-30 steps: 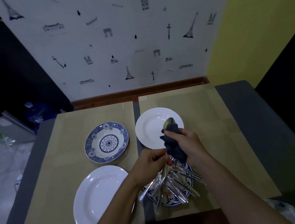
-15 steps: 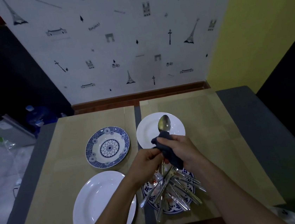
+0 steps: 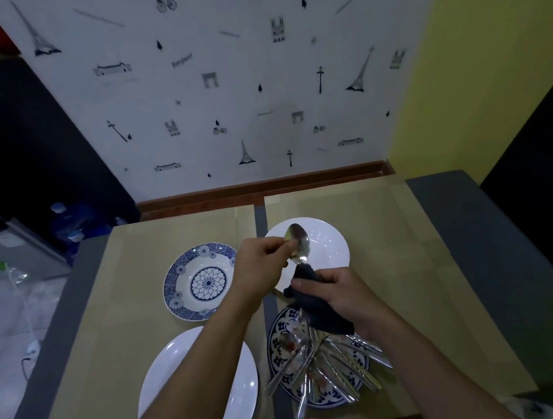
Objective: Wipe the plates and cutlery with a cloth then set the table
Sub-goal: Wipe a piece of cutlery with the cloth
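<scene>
A metal spoon [image 3: 299,244] stands bowl-up over the far white plate [image 3: 329,249]. My left hand [image 3: 261,266] pinches the spoon's bowl at its left edge. Lower down, my right hand [image 3: 341,293] grips a dark blue cloth [image 3: 317,308] wrapped round the spoon's handle, which is hidden inside it. Below the hands, several spoons and forks [image 3: 324,366] lie piled on a blue patterned plate [image 3: 281,353]. A second blue patterned plate [image 3: 197,282] sits at the far left, and a white plate [image 3: 171,383] lies near left under my forearm.
The plates rest on brown paper mats [image 3: 412,262] over a grey table [image 3: 480,255]. A patterned wall stands just behind the table. Blue water bottles [image 3: 70,222] and floor clutter are off to the left.
My left hand rose from the spoon's handle below the cloth and now pinches the bowl. My right hand slid the cloth down the handle.
</scene>
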